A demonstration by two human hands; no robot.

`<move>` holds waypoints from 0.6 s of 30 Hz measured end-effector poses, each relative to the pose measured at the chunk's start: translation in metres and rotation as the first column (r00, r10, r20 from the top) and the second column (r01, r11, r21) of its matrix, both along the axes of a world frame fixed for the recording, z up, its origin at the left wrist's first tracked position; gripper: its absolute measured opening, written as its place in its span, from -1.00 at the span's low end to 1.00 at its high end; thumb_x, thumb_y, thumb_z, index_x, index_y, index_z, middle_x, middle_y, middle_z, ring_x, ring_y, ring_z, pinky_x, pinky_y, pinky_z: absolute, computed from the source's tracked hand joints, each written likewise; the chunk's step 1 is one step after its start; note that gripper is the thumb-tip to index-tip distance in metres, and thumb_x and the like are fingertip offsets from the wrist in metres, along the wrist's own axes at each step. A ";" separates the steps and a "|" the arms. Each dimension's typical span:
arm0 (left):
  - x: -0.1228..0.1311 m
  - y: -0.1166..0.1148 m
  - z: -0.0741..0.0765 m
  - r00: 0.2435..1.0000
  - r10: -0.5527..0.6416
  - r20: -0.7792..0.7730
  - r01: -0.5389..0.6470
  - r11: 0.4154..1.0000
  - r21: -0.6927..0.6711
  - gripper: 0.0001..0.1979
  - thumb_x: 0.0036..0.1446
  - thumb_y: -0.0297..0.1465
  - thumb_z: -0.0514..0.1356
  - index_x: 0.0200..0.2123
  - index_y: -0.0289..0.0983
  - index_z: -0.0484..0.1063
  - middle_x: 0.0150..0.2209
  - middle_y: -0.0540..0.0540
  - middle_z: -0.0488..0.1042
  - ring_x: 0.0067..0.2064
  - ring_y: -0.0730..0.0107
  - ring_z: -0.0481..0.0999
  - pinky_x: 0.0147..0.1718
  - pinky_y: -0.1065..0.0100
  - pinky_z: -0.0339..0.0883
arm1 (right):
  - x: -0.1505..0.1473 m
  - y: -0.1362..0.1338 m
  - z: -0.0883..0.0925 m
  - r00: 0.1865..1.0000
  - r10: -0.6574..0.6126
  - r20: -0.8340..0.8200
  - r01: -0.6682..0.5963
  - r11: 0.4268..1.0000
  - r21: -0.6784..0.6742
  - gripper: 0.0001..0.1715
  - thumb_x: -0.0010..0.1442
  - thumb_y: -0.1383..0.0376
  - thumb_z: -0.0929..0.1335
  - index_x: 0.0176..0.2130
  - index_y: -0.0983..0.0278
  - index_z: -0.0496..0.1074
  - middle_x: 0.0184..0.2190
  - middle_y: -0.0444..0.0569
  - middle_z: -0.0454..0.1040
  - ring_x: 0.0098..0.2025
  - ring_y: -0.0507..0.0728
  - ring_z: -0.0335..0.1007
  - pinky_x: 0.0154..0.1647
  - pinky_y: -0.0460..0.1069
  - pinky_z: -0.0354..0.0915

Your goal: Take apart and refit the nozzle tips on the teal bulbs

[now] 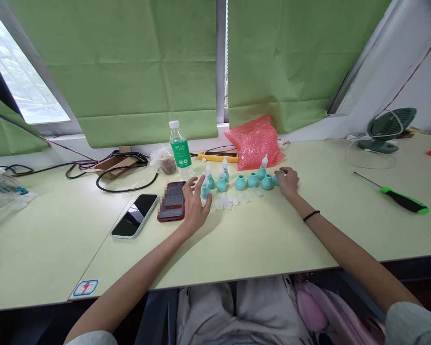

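On the table stands a row of small teal rubber bulbs [252, 180], several with open necks. Other bulbs carry clear pointed tips, such as the tipped bulb [221, 182] in the left group. My right hand [289, 181] has its fingers closed around the teal bulb [277, 178] at the right end of the row. My left hand [197, 203] rests on its side by a tipped bulb [205, 190], fingers curved and apart; whether it touches that bulb I cannot tell. Several loose clear plastic pieces [227, 203] lie in front of the bulbs.
Left of my left hand lie a red-cased phone [172, 201] and a second phone [135, 215]. Behind stand a water bottle [181, 152], a yellow power strip [217, 156] and pink bubble wrap [256, 143]. A screwdriver [398, 196] and a small fan [388, 129] are at right.
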State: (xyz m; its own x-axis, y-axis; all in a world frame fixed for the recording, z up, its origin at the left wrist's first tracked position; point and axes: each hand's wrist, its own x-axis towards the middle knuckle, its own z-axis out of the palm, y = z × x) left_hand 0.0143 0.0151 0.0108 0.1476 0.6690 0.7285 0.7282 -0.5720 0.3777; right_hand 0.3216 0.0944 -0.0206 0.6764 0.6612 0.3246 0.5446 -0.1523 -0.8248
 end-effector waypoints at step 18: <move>0.000 0.001 -0.007 0.997 0.051 -0.056 -0.054 0.998 -0.045 -0.56 0.05 -0.32 -0.05 0.03 -0.20 0.02 0.01 -0.22 -0.10 0.05 0.17 -0.07 -0.07 0.13 -0.05 | -0.066 -0.045 0.026 0.864 0.096 0.494 -0.353 0.814 0.461 -0.71 -0.04 0.23 0.21 -0.25 0.27 0.16 -0.17 0.06 0.12 -0.06 0.20 0.02 -0.09 0.17 -0.06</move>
State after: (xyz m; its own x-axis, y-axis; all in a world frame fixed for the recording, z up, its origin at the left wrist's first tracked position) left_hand 0.0144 0.0163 0.0037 0.1502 0.7097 0.6883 0.7771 -0.5152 0.3616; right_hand 0.2552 0.0498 0.0052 0.2350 0.4171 0.8780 0.8196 0.4006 -0.4097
